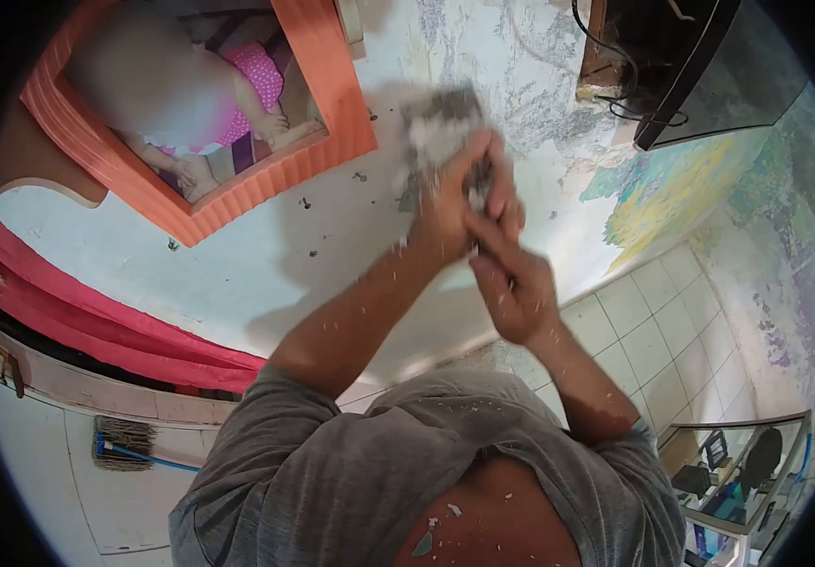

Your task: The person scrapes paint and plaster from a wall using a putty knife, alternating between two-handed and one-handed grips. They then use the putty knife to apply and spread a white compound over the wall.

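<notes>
Both hands are raised together in front of a patchy wall (332, 269). My left hand (447, 210) is closed around the handle of a scraper (441, 118), whose flat blade is blurred by motion and lies close to the wall. Just below and to the right, my right hand (521, 288) is also closed on the handle, its fingers touching my left hand. Pale flakes are scattered over the blade, my forearms and my chest. Much of the handle is hidden by the fingers.
An orange-framed picture (195, 222) hangs at the upper left, above a red cloth (114, 317). A dark screen (729, 76) with loose cables juts out at the upper right. A brush (124, 444) is at the lower left; a glass-topped table (667, 430) stands at the lower right.
</notes>
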`<act>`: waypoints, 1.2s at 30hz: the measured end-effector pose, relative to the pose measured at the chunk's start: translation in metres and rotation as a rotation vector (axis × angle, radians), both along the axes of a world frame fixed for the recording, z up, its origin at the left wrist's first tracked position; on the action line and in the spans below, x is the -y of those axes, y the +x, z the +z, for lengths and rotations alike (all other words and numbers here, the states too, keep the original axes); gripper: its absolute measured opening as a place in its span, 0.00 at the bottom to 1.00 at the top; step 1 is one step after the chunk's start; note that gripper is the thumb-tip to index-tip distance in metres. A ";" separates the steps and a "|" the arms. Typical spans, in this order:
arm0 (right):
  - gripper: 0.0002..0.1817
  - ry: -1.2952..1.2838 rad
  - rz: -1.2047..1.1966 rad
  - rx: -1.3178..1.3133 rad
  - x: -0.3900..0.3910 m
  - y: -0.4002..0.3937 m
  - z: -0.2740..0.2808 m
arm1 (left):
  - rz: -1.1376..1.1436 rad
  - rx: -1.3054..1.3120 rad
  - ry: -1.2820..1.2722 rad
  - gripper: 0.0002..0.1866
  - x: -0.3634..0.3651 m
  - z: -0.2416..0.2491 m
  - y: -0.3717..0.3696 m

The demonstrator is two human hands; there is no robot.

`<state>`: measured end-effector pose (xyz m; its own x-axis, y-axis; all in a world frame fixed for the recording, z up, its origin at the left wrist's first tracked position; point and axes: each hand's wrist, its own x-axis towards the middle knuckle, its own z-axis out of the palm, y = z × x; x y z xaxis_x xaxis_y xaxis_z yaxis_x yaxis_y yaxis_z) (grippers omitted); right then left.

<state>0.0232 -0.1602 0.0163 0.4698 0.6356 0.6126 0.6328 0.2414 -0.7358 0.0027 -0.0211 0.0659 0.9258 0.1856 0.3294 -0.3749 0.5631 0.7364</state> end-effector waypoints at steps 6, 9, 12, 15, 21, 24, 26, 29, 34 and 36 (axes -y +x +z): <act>0.23 -0.060 0.040 -0.061 0.003 -0.015 -0.010 | 0.008 -0.047 -0.015 0.17 0.001 -0.023 -0.014; 0.23 -0.076 0.015 -0.027 0.002 -0.014 0.005 | -0.059 0.037 -0.027 0.17 -0.003 -0.006 -0.009; 0.23 -0.056 -0.003 -0.010 0.006 -0.017 -0.008 | -0.063 -0.006 -0.076 0.17 0.003 -0.017 -0.013; 0.24 -0.043 0.013 -0.032 0.006 -0.019 -0.023 | -0.089 -0.017 -0.062 0.15 0.002 -0.038 -0.020; 0.24 -0.066 0.018 -0.029 0.013 -0.017 -0.013 | -0.032 -0.016 -0.099 0.16 0.008 -0.030 -0.017; 0.24 -0.081 -0.004 -0.002 0.007 -0.014 -0.039 | -0.009 -0.025 -0.041 0.16 0.000 -0.044 -0.014; 0.24 -0.078 -0.013 0.005 -0.001 -0.015 -0.051 | -0.026 -0.041 -0.047 0.16 -0.001 -0.053 -0.019; 0.24 0.008 -0.049 0.012 -0.008 -0.028 -0.047 | -0.020 -0.057 -0.014 0.17 -0.009 -0.048 -0.021; 0.23 0.022 -0.080 0.072 -0.017 -0.023 0.004 | -0.028 0.079 0.031 0.17 -0.015 0.000 -0.016; 0.23 -0.036 -0.092 0.053 -0.012 -0.026 -0.021 | -0.058 -0.008 -0.011 0.17 -0.009 -0.017 -0.020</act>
<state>-0.0024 -0.1482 -0.0048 0.4952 0.6130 0.6156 0.6890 0.1545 -0.7081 -0.0178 -0.0118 0.0484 0.9379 0.1345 0.3198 -0.3349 0.5919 0.7332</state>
